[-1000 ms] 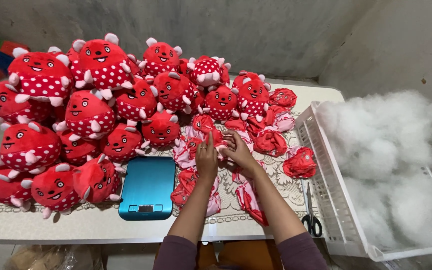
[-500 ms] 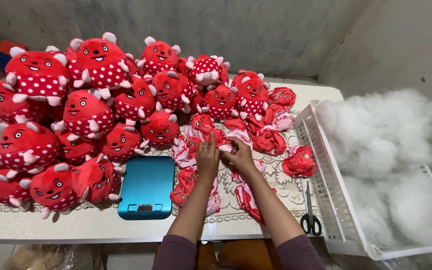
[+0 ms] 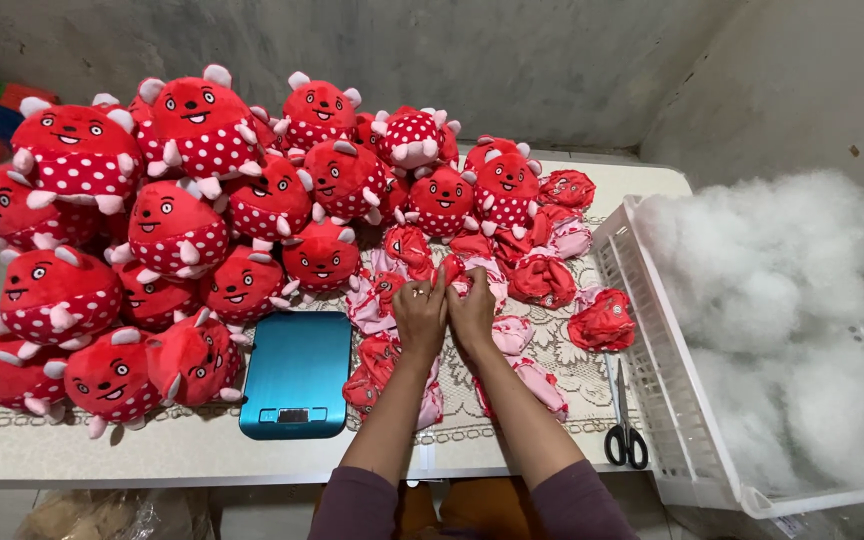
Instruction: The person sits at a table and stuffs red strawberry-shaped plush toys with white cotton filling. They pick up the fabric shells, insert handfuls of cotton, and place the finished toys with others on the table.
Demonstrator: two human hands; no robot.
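The left hand [image 3: 419, 318] and the right hand [image 3: 472, 312] lie side by side in the middle of the bench [image 3: 182, 455], with the knuckles touching each other. Both hands are closed, the fingers curled down into one unstuffed red toy skin [image 3: 455, 272] that sits at the fingertips. The left hand wears a ring. The sleeves at the forearms are dark purple.

Around the hands there is a heap of flat toy skins [image 3: 397, 365], red with pink lining, spread on a lace cloth [image 3: 572, 370] that covers this part of the bench. One crumpled skin [image 3: 603, 321] lies apart on the right, near the white basket [image 3: 667, 400]. The basket stands at the right edge of the bench and is full of white stuffing fibre [image 3: 792, 300].

Just left of the left forearm lies a teal kitchen scale [image 3: 294, 372], flat on the bench. Further left and behind it, many stuffed red plush toys [image 3: 172, 220] with white dots are piled together. A pair of scissors [image 3: 624, 430] with black handles lies between the right forearm and the basket.
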